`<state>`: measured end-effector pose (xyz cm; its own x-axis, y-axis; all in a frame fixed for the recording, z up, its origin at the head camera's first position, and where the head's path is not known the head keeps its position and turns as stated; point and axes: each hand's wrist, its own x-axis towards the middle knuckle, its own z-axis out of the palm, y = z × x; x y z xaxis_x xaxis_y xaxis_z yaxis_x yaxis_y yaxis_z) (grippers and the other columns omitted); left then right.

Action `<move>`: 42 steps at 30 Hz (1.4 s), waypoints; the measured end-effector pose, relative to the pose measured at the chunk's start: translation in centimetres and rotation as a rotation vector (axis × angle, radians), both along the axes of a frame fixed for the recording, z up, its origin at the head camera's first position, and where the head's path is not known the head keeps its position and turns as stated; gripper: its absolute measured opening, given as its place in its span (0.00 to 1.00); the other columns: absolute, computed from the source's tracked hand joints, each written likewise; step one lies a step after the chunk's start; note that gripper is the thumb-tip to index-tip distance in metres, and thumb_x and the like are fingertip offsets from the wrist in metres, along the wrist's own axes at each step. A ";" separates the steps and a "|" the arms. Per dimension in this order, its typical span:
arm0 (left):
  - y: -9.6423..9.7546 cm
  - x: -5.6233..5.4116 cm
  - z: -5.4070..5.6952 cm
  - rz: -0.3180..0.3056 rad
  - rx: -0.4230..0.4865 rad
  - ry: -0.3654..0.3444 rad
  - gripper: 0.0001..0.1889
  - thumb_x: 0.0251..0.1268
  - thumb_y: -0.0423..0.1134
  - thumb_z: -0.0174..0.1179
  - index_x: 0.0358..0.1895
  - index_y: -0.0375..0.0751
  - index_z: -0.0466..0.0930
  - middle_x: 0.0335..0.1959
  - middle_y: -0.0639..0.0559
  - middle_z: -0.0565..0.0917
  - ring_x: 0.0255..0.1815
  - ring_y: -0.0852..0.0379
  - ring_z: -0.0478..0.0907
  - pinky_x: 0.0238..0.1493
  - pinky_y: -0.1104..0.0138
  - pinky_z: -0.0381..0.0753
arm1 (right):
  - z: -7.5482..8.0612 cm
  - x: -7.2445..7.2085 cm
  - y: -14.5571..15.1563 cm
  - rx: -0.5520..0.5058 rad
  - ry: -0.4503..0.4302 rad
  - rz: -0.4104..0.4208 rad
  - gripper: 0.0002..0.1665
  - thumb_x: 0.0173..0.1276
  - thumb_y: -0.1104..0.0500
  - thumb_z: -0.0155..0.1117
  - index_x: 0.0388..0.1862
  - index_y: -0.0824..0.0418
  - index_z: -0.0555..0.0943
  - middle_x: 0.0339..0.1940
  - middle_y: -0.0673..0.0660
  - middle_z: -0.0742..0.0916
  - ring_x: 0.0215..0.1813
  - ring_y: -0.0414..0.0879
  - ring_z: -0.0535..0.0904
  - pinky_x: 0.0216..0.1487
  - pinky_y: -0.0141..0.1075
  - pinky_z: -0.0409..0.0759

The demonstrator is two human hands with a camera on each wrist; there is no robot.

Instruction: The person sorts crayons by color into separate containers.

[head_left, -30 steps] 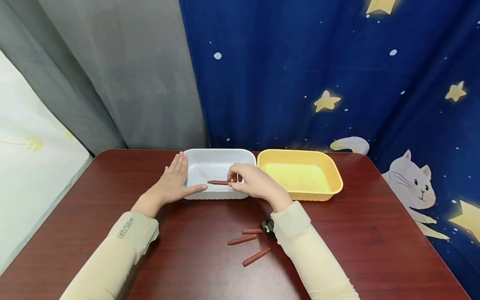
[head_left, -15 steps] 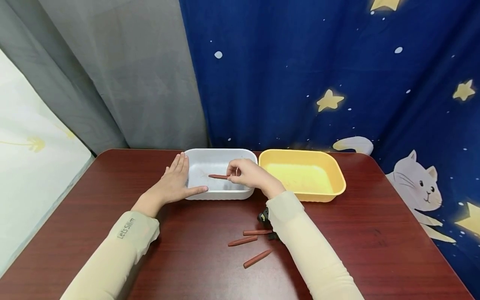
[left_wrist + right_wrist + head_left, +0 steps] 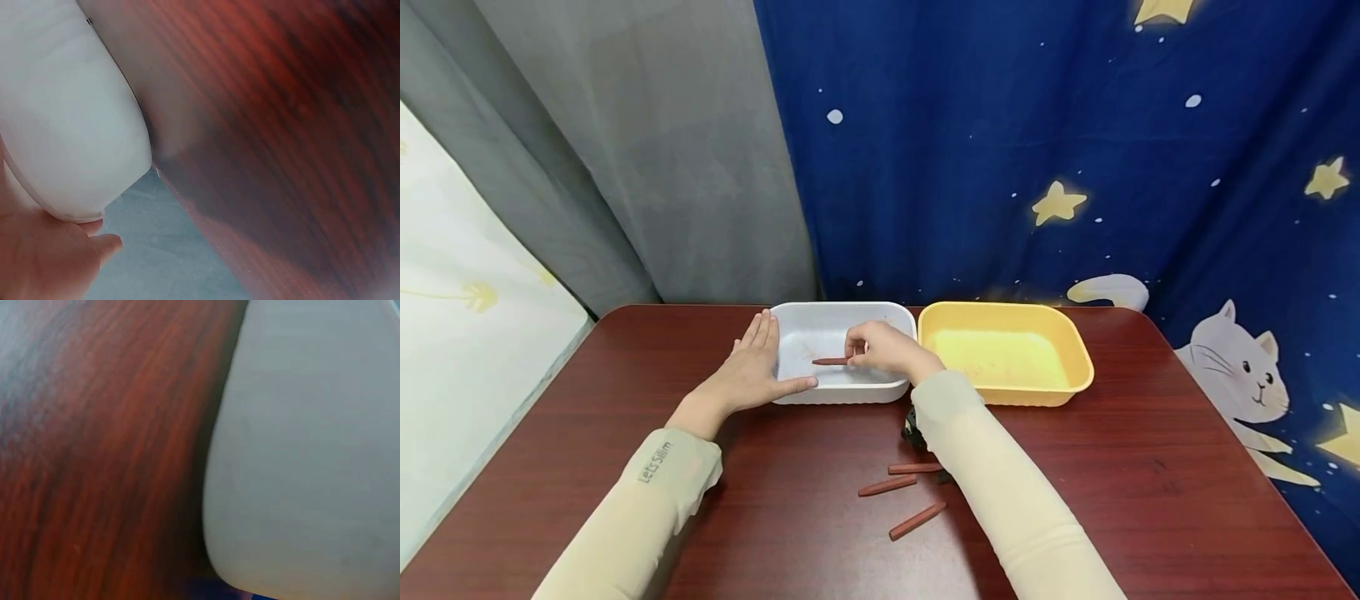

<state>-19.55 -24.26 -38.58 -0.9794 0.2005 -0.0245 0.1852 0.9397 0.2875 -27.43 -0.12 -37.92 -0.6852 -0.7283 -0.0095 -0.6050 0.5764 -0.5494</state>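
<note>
My right hand [image 3: 891, 348] pinches a reddish-brown crayon [image 3: 829, 362] between thumb and fingers, its tapered tip toward the left. Hand and crayon are over the inside of a white plastic bin [image 3: 842, 395]. At that bin's left end, my left hand [image 3: 743, 375] rests with straight fingers along the side and the thumb at the front rim. The left wrist view has the bin's outer wall [image 3: 75, 119] with fingers [image 3: 50, 256] at its rim. Only the bin's outside [image 3: 306, 456] and the table show in the right wrist view; the right hand is out of it.
A yellow bin [image 3: 1011, 397] stands just right of the white one. Nearer on the dark wooden table [image 3: 775, 517] lie three more crayons [image 3: 917, 521], one partly behind the right wrist's black camera [image 3: 912, 432]. Grey and blue curtains [image 3: 940, 167] hang behind the table.
The right hand has shifted slightly left and farther over the white bin with the crayon in its pinch. The left hand stays at the bin's left end.
</note>
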 end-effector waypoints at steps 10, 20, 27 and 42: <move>-0.1 0.0 -0.2 0.007 -0.001 0.017 0.67 0.54 0.74 0.59 0.77 0.23 0.35 0.81 0.31 0.36 0.82 0.35 0.34 0.75 0.35 0.48 | -0.5 -0.1 -0.5 0.122 0.019 -0.051 0.04 0.66 0.61 0.69 0.31 0.54 0.84 0.26 0.49 0.81 0.37 0.42 0.75 0.42 0.33 0.73; 0.0 0.0 -0.2 0.007 0.002 0.003 0.68 0.54 0.76 0.57 0.77 0.24 0.35 0.81 0.33 0.35 0.82 0.35 0.34 0.75 0.35 0.47 | 0.5 0.8 0.2 0.112 0.082 -0.063 0.03 0.69 0.57 0.66 0.35 0.54 0.84 0.33 0.49 0.84 0.40 0.43 0.77 0.47 0.36 0.76; 0.0 0.2 0.2 0.007 0.012 -0.012 0.68 0.54 0.75 0.58 0.77 0.24 0.34 0.81 0.33 0.34 0.82 0.35 0.33 0.75 0.35 0.45 | 2.9 2.9 2.3 0.087 0.190 -0.030 0.05 0.70 0.57 0.64 0.41 0.55 0.84 0.37 0.50 0.86 0.42 0.44 0.78 0.47 0.37 0.78; -0.4 0.0 0.1 -0.010 0.016 -0.018 0.68 0.55 0.76 0.57 0.77 0.24 0.32 0.81 0.33 0.32 0.82 0.35 0.32 0.75 0.35 0.45 | 3.9 7.9 7.6 -0.075 0.143 0.050 0.06 0.68 0.60 0.66 0.42 0.58 0.86 0.36 0.49 0.87 0.40 0.49 0.81 0.44 0.34 0.79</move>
